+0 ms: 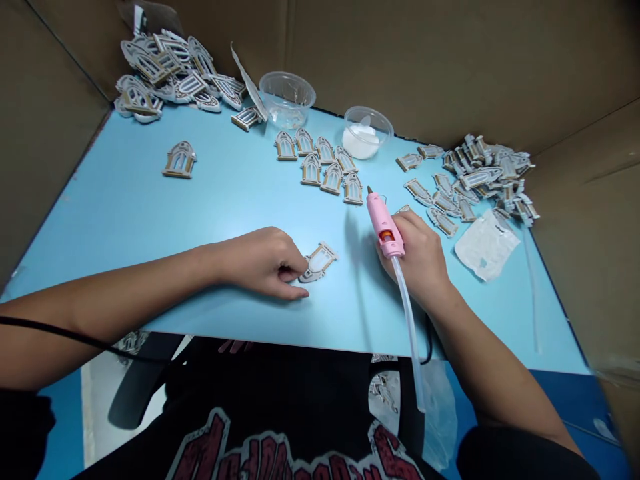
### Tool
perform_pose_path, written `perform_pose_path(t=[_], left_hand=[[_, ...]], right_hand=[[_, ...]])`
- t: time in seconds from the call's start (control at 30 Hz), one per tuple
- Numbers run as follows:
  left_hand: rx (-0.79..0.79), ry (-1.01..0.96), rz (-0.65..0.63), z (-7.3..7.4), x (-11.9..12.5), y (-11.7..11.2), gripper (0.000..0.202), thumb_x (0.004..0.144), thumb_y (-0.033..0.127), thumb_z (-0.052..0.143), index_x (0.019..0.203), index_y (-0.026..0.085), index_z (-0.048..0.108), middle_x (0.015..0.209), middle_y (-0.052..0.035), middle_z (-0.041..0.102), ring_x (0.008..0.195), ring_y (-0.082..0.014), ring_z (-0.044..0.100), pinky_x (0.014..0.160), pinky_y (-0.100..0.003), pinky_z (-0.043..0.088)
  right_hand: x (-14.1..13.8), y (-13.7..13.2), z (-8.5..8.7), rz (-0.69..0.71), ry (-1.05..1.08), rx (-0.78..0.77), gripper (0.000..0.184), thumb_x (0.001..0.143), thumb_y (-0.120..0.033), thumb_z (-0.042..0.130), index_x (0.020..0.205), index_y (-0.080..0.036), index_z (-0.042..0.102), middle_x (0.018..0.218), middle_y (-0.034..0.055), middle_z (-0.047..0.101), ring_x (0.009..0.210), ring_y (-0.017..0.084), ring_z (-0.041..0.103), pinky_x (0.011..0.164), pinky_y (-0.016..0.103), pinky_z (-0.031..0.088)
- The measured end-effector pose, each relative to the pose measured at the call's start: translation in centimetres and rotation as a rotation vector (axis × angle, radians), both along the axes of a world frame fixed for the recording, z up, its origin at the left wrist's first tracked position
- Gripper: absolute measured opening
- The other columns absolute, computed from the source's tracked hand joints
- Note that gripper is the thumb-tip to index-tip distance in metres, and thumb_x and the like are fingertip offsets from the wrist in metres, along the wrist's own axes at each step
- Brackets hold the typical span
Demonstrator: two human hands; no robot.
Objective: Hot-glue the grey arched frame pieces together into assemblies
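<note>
A pink hot glue gun (pixel 384 221) is gripped in my right hand (pixel 419 257), nozzle pointing up and away, with a long clear glue stick (pixel 409 327) trailing from its rear. My left hand (pixel 265 263) rests on the table with curled fingers, the fingertips at the edge of a small white and tan arched window piece (pixel 319 261) that lies flat. The thumb sits lower, slightly apart from the piece. Beyond the hands, several similar assembled arched windows (pixel 331 177) stand in two rows. The glue gun's nozzle is away from the piece.
Piles of arched pieces (pixel 170 67) lie at back left and of smaller pieces (pixel 493 173) at right. One window (pixel 180 160) lies alone on the left. Two clear tubs (pixel 287 100) stand at the back. A white plastic bag (pixel 487 245) and a spare glue stick (pixel 533 293) lie right.
</note>
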State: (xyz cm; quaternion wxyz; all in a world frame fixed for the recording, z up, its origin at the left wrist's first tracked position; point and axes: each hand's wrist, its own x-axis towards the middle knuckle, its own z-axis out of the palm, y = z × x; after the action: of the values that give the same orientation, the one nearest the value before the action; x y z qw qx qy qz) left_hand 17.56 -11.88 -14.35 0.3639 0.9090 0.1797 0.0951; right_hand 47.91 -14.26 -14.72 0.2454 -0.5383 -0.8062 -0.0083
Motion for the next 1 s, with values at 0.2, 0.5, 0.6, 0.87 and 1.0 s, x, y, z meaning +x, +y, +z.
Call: perform_pose_path(t=[0.2,0.5,0.6,0.87,1.0], left_hand=[[0.028,0.019,-0.072,0.4,0.3,-0.9,0.040,0.096,0.034,0.056,0.059,0.021,0.050,0.055,0.0022,0.056,0.055,-0.0117,0.050,0.069,-0.029,0.046],[0.284,0.221,0.090,-0.9,0.1,0.4,0.095,0.093,0.061,0.065,0.168,0.024,0.020,0.178,-0.0139,0.010,0.167,-0.0321,0.008,0.135,-0.054,0.012],[0.281,0.326,0.176,-0.8,0.3,0.7,0.096,0.094,0.062,0.063,0.169,0.022,0.016,0.178,-0.0144,0.009,0.167,-0.0326,0.008,0.136,-0.054,0.012],[0.291,0.456,0.324,-1.5,-0.3,1.7,0.094,0.097,0.073,0.049,0.168,0.018,0.021,0.177,-0.0179,0.011,0.166,-0.0373,0.011,0.134,-0.056,0.013],[0.327,0.422,0.350,-1.7,0.1,1.9,0.088,0.099,0.068,0.047,0.167,0.017,0.024,0.177,-0.0183,0.016,0.165,-0.0383,0.014,0.134,-0.057,0.014]], right_hand=[[-0.1,0.0,0.0,0.014,0.019,0.039,0.005,0.083,-0.024,0.058,0.081,-0.024,0.053,0.089,0.0061,0.066,0.070,0.021,0.057,0.060,0.034,0.041],[0.0,0.2,-0.1,-0.022,0.034,0.110,0.007,0.080,-0.020,0.057,0.085,-0.025,0.056,0.091,0.0060,0.066,0.079,0.025,0.063,0.066,0.037,0.048],[0.0,0.2,-0.1,-0.023,0.033,0.097,0.010,0.079,-0.017,0.056,0.084,-0.025,0.057,0.091,0.0063,0.066,0.083,0.026,0.064,0.069,0.038,0.049],[-0.2,0.3,-0.1,-0.050,0.047,0.063,0.013,0.079,-0.018,0.056,0.088,-0.026,0.061,0.096,0.0086,0.068,0.092,0.030,0.067,0.076,0.043,0.054],[-0.2,0.5,-0.1,-0.063,0.100,0.086,0.011,0.080,-0.020,0.057,0.087,-0.026,0.062,0.096,0.0086,0.068,0.093,0.029,0.068,0.077,0.043,0.055]])
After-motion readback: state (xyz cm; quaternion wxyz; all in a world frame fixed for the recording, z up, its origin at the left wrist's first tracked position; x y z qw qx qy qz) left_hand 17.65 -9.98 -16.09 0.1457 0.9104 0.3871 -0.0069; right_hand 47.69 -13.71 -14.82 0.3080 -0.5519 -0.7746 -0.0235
